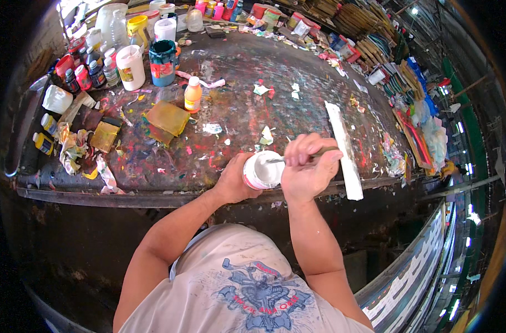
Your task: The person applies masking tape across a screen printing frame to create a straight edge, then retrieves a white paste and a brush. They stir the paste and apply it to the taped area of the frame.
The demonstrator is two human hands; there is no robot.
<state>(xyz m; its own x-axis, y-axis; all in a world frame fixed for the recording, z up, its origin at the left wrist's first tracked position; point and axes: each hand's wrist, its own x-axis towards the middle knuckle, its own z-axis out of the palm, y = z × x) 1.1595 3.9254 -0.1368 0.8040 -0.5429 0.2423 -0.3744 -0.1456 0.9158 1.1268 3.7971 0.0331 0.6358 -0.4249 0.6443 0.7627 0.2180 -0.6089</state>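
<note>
A white tub (255, 181) of white paint (268, 170) stands at the table's near edge, its open mouth tilted toward me. My left hand (234, 178) is closed round its left side. In my right hand (309, 169), fingers wrapped round it, is a thin tool with a brownish handle (323, 151). Its grey shaft (275, 160) reaches over the rim into the tub, and the tip is hidden in the paint. To the right of this hand lies a long flat bar smeared with white (344, 150).
An orange bottle (193, 95) stands beyond the tub, beside yellowish flat blocks (168, 117). A white jar (131, 67), a teal-stained jar (162, 64) and several small bottles crowd the left back. Crumpled scraps (72, 145) lie left; paint-stained table (236, 66) stretches away.
</note>
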